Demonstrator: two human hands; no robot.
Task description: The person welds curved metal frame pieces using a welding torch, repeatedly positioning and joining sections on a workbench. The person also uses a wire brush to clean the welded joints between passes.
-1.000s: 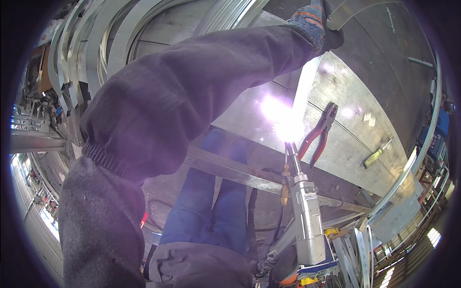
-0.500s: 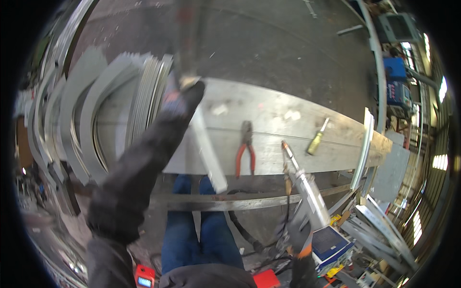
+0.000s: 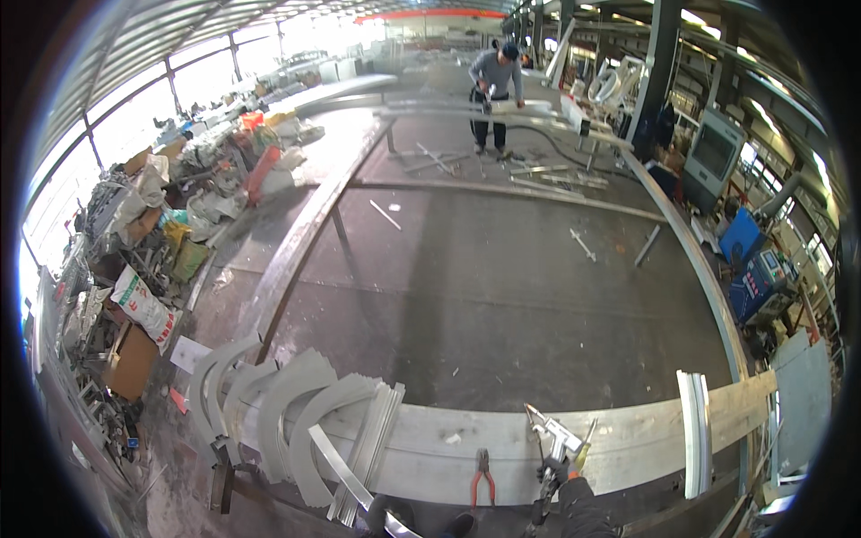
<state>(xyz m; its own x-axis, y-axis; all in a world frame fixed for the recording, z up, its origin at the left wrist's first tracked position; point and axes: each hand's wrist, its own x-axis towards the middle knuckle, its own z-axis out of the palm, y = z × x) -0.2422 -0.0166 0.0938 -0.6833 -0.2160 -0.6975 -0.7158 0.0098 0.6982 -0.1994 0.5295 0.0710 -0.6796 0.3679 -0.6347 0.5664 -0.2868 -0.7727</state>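
Head view: tipped up within the last half second, so a floor frame point(image 3: 303, 244) and a co-worker point(image 3: 497, 90) now show beyond the pliers point(image 3: 482, 461).
Arc: the glare of a second ago is gone; welding looks paused.
Torch point(image 3: 560, 437): just right of the pliers, over the long plate point(image 3: 421, 475), its nozzle apart from the strip.
Right hand point(image 3: 552, 471): gloved, clamped around the torch's handle, right of the pliers.
Metal strip point(image 3: 339, 466): shifted from beside the pliers to well left of them, slanting across the bundled profiles point(image 3: 377, 430); probably the worked piece, now away from the torch.
Left hand: cannot tell its grip; a dark shape point(image 3: 395, 511) left of the pliers, beside the strip, could be glove or shoe.
Screwdriver point(image 3: 587, 444): right of the pliers, just past the torch.
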